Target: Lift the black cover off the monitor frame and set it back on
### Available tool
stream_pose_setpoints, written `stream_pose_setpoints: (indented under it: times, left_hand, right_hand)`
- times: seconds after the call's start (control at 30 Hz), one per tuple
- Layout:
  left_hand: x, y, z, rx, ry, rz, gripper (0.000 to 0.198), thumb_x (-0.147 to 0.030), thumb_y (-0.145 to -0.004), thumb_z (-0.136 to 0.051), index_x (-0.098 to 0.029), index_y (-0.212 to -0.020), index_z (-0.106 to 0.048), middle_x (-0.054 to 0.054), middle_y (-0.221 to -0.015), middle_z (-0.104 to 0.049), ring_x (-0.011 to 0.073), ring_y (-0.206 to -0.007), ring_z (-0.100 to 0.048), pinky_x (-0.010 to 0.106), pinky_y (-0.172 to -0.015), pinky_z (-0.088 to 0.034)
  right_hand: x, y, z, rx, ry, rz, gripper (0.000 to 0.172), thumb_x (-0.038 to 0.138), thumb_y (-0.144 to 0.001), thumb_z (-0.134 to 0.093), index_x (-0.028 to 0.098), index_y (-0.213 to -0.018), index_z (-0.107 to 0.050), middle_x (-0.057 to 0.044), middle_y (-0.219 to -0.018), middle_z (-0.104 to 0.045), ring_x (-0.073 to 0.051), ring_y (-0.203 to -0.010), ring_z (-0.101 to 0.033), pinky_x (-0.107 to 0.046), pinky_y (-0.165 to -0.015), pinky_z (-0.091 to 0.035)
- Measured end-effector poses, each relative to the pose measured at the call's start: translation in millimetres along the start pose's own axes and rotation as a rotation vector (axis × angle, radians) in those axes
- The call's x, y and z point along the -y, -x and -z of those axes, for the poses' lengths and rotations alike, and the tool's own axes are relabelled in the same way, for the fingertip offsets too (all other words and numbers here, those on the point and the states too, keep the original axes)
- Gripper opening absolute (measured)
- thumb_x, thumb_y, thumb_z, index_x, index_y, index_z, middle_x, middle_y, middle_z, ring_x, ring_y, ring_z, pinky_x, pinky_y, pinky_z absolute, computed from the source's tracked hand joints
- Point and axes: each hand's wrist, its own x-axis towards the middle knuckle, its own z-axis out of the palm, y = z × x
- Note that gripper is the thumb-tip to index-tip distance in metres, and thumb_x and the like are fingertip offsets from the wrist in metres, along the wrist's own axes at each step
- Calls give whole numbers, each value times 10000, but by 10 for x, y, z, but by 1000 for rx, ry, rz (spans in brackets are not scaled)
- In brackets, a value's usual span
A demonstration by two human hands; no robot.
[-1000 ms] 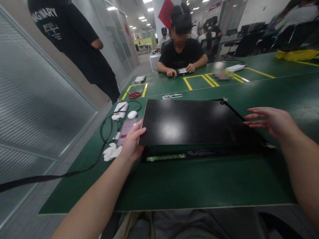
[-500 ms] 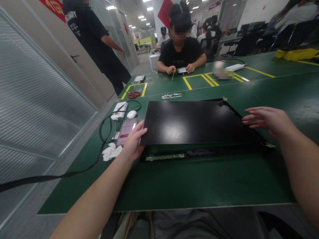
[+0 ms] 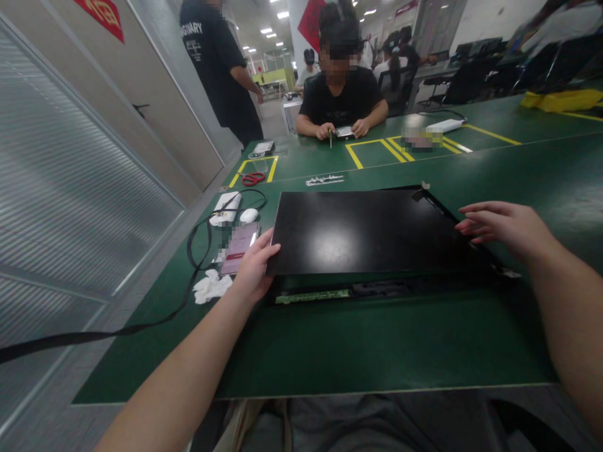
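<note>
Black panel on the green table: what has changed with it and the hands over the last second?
The right hand crept slightly left toward the right edge of the black panel, fingers spread. A standing person walked farther off. The left hand kept gripping the panel's near left corner; the panel barely moved.

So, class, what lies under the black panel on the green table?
Along its near edge, a green circuit strip and a dark frame show beneath the black panel, whose left corner the left hand grips. Everything farther under is hidden.
</note>
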Motion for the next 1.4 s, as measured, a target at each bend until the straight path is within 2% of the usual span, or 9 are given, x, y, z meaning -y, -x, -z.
stream_pose_setpoints:
  times: [0.2,0.57,0.83,1.07,1.4]
  left_hand:
    - [5,17,-15,-27,10,2,609,-124,-653,-724,-152,-1257,-653,70,-1092,-760,228,-941,-701,264,-701,-546]
    - [20,0,4,-9,-4,12,595,-118,-667,-727,-167,-1255,-656,81,-1134,-753,255,-994,-706,310,-762,-576]
    - [12,5,-16,-36,-9,31,583,-104,-668,-708,-170,-1245,-660,72,-1093,-766,250,-964,-716,293,-709,-578]
    - [53,-5,5,-9,-25,26,641,-107,-650,-728,-142,-1282,-625,94,-1072,-763,263,-1003,-709,350,-817,-585]
    - [70,6,-39,-28,-65,56,524,-57,-632,-681,-156,-1145,-647,85,-1060,-760,283,-1037,-704,390,-846,-585]
  right_hand:
    - [57,62,-56,-24,75,-18,152,157,-720,-637,181,-866,-671,-55,-692,-695,-151,-652,-650,-198,-469,-508]
    - [-113,-67,-32,-8,209,53,210,190,-746,-648,191,-948,-707,-59,-781,-730,-161,-748,-686,-199,-524,-537]
    - [-123,-74,-15,-4,247,79,239,198,-738,-642,188,-966,-713,-58,-790,-734,-164,-749,-690,-208,-531,-549]
    - [-160,-87,-13,0,268,130,259,234,-733,-632,188,-973,-716,-69,-811,-744,-184,-766,-702,-242,-548,-573]
    - [-183,-131,1,1,304,115,255,233,-755,-634,197,-993,-717,-59,-821,-746,-178,-793,-704,-228,-560,-566]
